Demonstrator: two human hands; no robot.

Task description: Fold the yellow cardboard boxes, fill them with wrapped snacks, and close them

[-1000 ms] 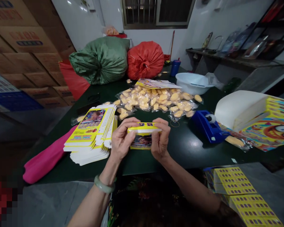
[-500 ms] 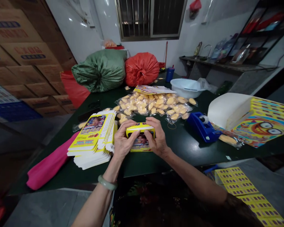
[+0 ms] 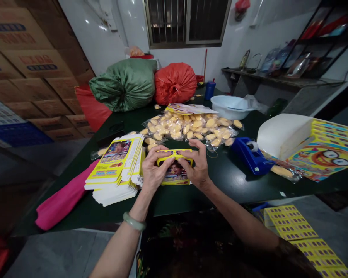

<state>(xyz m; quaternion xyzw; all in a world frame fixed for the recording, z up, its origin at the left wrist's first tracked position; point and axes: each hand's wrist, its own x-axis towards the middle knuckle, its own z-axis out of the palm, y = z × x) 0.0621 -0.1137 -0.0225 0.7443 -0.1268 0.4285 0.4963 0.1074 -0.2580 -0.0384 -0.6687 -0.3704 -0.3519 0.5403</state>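
A small yellow printed box (image 3: pixel 175 175) stands on the dark green table between my hands. My left hand (image 3: pixel 155 168) grips its left side, with the thumb on the front and the fingers over the top. On the right side, my right hand (image 3: pixel 198 166) pinches the top edge with thumb and a finger, while another finger is raised. Left of the box lies a stack of flat yellow cartons (image 3: pixel 116 162). Just behind it is a pile of clear packets with yellowish oval pieces (image 3: pixel 174 125), with printed card sheets (image 3: pixel 188 109) on top.
A blue tape dispenser (image 3: pixel 251 156) and a large open display box (image 3: pixel 321 154) are at the right. Behind stand a white basin (image 3: pixel 230 108), a blue cup (image 3: pixel 210 90), a red sack (image 3: pixel 175 83) and a green sack (image 3: pixel 127 85). Pink cloth (image 3: pixel 66 197) lies at the left edge.
The box's top now shows its printed flap edge, flatter under my fingers. My right hand's fingers have spread and one has lifted. The view has shifted slightly.
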